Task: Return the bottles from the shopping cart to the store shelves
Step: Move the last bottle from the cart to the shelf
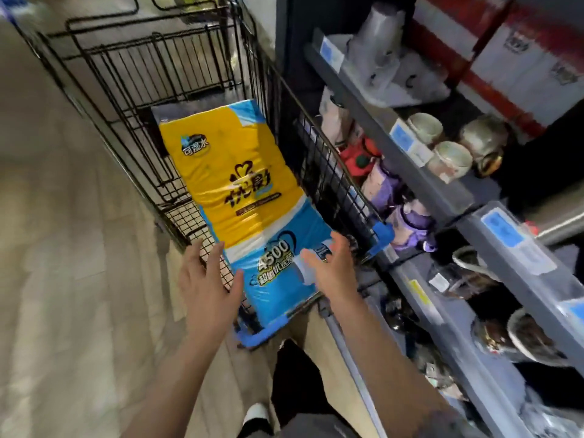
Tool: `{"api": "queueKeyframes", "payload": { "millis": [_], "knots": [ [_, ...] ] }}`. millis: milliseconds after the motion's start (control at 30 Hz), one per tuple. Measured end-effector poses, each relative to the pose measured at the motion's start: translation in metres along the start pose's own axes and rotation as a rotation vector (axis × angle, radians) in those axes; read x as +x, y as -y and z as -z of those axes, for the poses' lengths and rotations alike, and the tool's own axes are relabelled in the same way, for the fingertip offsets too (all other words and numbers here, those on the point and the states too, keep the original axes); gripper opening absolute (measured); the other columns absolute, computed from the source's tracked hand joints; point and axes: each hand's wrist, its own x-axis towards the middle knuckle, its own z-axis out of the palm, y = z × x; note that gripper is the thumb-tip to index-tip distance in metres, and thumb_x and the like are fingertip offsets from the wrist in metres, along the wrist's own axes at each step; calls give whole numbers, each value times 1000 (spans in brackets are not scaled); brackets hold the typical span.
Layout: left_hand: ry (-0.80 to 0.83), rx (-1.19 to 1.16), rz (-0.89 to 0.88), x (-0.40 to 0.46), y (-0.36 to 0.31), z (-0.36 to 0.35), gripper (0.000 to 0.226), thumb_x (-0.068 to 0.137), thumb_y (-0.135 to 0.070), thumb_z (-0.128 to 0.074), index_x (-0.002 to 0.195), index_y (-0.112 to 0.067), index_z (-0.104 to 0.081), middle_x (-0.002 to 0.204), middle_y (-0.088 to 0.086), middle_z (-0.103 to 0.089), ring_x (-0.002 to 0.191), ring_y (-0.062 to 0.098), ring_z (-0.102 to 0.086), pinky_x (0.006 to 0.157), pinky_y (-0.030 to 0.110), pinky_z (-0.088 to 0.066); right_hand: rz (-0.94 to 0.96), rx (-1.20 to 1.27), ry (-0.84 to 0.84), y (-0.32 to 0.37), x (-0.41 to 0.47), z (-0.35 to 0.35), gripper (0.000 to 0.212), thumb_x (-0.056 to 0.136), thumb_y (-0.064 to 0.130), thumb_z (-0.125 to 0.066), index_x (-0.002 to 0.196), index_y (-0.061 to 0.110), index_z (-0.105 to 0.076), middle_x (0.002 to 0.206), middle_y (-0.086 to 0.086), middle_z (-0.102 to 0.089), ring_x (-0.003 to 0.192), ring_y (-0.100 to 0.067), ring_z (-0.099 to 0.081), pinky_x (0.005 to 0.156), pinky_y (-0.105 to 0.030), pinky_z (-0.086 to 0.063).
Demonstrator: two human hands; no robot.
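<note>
While we look down into the shopping cart (pixel 177 74), we find no bottle that we can make out in its basket; what fills it is a large yellow-and-blue plastic-wrapped pack (pixel 249 197), lying lengthwise with its blue end toward the cart's near edge, above the blue handle (pixel 262 333). Our left hand (pixel 211 279) reaches over the near left corner of the basket, fingers straight and spread, holding nothing, its thumb at the pack's left edge. Our right hand (pixel 328 263) hangs over the blue end of the pack, fingers loosely bent and apart, also grasping nothing; whether it touches the wrap we cannot tell. The cart's right side stands close against the store shelves (pixel 442 197). On the lower tier just beside that side sit purple-and-white bottles (pixel 407 216) and a red item (pixel 360 156) in a row. On the tier above rest pale ceramic cups (pixel 452 156) and a metallic pot (pixel 483 140). Pale wood flooring (pixel 63 248) runs along the cart's left.
</note>
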Motion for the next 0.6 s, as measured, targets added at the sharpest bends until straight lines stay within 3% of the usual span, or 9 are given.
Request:
{"api": "queueKeyframes", "payload": {
  "millis": [67,133,233,333,433,467,533,567,600],
  "knots": [
    [28,93,107,14,1,-13,65,80,-48,-45,139,-21,-44,151,16,-28,142,37,-21,109,58,-23,-202,98,-49,6,39,-12,71,90,28,-66,147,14,-27,152,-9,-31,133,-29,-40,94,-40,-42],
    [68,183,163,23,2,-24,70,78,-51,-40,142,-22,-42,153,14,-28,144,36,-17,110,61,-21,-350,14,-124,3,73,-19,69,90,28,-66,144,9,-28,149,-13,-33,132,-32,-39,87,-35,-39],
    [110,253,205,25,6,-32,69,80,-49,-42,143,-22,-40,155,10,-27,145,31,-11,112,60,-14,-511,-174,-143,-14,115,-31,75,86,30,-67,144,8,-24,151,-17,-26,136,-35,-32,102,-39,-37],
    [143,370,188,23,5,-33,68,79,-43,-49,144,-27,-36,156,7,-25,147,27,-6,115,56,-3,-639,-245,-188,-20,138,-40,85,78,39,-69,144,6,-26,148,-21,-30,134,-40,-34,107,-48,-37],
    [168,447,213,25,6,-35,65,81,-43,-47,144,-26,-38,155,7,-27,147,28,-8,116,51,1,-738,-214,-211,-62,173,-63,102,78,43,-70,151,12,-6,157,-16,-10,142,-40,-17,113,-53,-25],
    [174,468,211,25,6,-34,64,82,-44,-44,143,-26,-38,155,7,-28,147,28,-10,116,51,0,-757,-163,-242,-91,192,-72,107,73,55,-69,152,21,-5,158,-12,-9,142,-40,-19,113,-57,-25],
    [170,496,191,25,7,-33,64,82,-44,-40,143,-26,-38,153,7,-29,147,30,-12,117,50,0,-791,-115,-272,-129,208,-87,111,54,83,-60,146,35,-22,156,-11,-24,135,-40,-33,108,-61,-31],
    [159,498,186,24,6,-33,64,81,-44,-39,143,-26,-37,153,7,-30,146,30,-13,117,49,1,-791,-89,-291,-122,203,-85,116,50,87,-61,146,33,-22,154,-14,-27,135,-40,-34,109,-59,-30],
    [146,489,188,25,5,-32,63,81,-43,-39,142,-27,-37,153,6,-30,146,30,-13,117,47,3,-802,-98,-299,-90,184,-80,117,58,76,-69,149,26,-14,154,-18,-23,137,-40,-29,112,-53,-27]
  ]
}}
